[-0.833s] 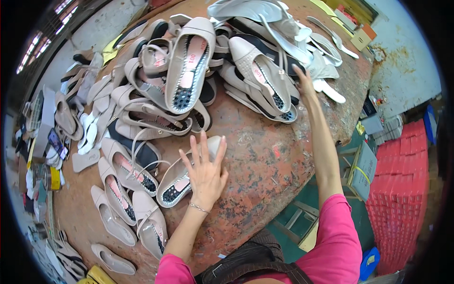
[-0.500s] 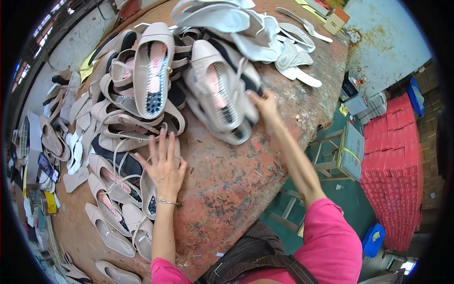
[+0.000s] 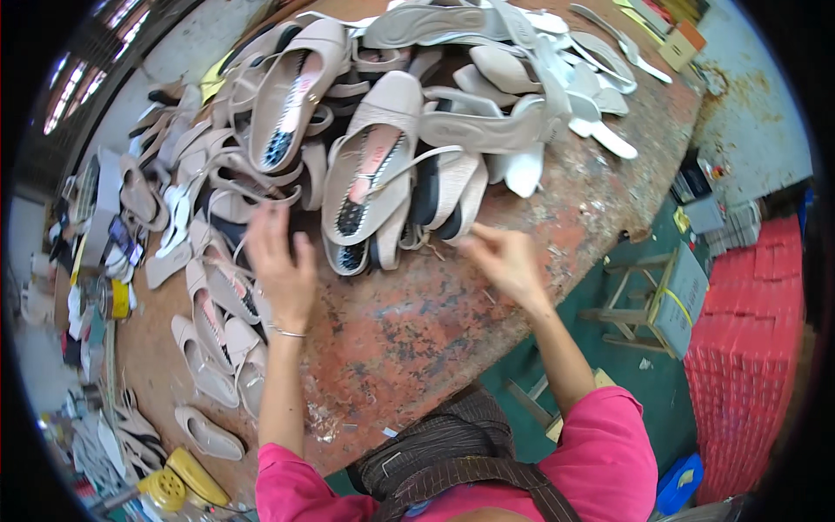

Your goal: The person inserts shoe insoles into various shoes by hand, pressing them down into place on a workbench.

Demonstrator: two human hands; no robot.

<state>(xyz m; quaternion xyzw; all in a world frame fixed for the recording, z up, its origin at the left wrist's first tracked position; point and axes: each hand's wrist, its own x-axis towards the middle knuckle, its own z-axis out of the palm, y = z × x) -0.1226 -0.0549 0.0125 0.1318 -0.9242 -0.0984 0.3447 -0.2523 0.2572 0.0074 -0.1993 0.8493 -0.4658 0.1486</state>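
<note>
Far left of the left hand there's a yellow tape roll (image 3: 118, 298), and nearer in, below and left of that hand, a lone beige flat (image 3: 209, 433) sits on the bench (image 3: 383, 326). Just left of the left wrist is a bunch of beige flats (image 3: 203, 367), packed close together.

The left hand (image 3: 283, 265) is loosely spread, thumb off to the side and fingers a bit blurry; can't tell if it's touching the shoes under its fingertips. Up past those fingers is a shoe with a pinkish insole (image 3: 296, 96), lying on the heap.

Between the hands, slightly beyond them, is a stacked shoe (image 3: 374, 161) on top of another one. The right hand (image 3: 504, 265) has thumb and index finger close together at the near end of a beige-and-black shoe (image 3: 457, 183); can't tell if it's actually pinching it.

Beyond the right hand: white sole-shaped pieces (image 3: 598, 130). Further right, a stool (image 3: 677, 303), then a tall red stack (image 3: 744, 348).
</note>
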